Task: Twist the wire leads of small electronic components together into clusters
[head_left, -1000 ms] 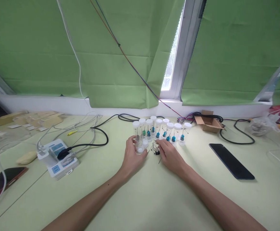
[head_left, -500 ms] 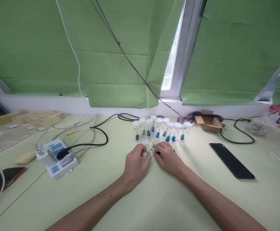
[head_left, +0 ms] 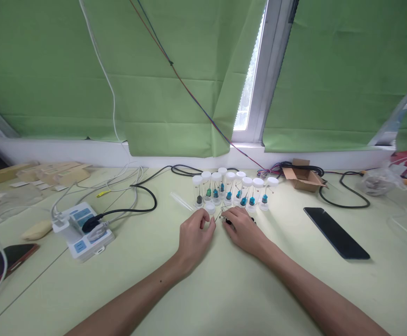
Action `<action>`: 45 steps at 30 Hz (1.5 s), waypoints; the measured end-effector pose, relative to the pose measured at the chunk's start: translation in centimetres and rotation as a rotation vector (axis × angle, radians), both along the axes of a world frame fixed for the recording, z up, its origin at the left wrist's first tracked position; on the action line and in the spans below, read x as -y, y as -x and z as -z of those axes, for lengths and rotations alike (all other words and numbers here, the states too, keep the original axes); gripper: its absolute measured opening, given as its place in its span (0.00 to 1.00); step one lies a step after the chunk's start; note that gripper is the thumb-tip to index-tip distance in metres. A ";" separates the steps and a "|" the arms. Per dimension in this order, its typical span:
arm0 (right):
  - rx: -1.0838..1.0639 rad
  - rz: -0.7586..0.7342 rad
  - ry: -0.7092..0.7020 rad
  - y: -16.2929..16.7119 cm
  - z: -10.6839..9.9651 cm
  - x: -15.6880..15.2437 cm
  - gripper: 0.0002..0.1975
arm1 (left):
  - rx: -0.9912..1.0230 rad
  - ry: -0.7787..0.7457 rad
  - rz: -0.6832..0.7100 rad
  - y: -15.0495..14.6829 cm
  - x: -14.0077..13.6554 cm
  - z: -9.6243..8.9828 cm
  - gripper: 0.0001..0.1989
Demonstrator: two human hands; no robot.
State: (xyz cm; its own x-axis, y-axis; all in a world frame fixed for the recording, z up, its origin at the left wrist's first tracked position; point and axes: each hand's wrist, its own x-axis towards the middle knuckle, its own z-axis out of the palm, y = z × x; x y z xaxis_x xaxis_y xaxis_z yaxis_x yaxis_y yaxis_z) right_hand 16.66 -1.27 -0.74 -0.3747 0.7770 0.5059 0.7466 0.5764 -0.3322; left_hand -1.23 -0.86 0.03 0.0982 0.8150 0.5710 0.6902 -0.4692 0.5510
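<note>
My left hand (head_left: 195, 238) has its fingers curled and its thumb close to the index finger. What they hold, if anything, is hidden. A clear tube (head_left: 181, 201) slants up to the back of this hand; I cannot tell whether it is held. A white cap (head_left: 209, 208) sits just beyond the fingers. Bent over a small dark object with thin wire ends (head_left: 221, 214), my right hand (head_left: 240, 227) covers most of it. Right beyond both hands stand several clear tubes with white caps (head_left: 229, 176), containing blue, green or dark pieces on thin stems.
A white power strip (head_left: 93, 238) with plugs and cables lies left, and a phone (head_left: 7, 261) at the left edge. To the right are a black phone (head_left: 336, 232), an open cardboard box (head_left: 303, 179) and a looped black cable (head_left: 347, 206). Green blinds (head_left: 175, 107) hang behind.
The clear tube now shows beside my left hand, where it was not visible before. My left hand has shifted slightly left, uncovering more of the white cap. My right hand has hardly moved.
</note>
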 end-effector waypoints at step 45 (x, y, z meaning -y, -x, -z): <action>-0.043 0.013 -0.021 -0.6 -0.8 0.1 0.08 | -0.362 0.532 -0.057 2.5 -2.2 -2.8 0.22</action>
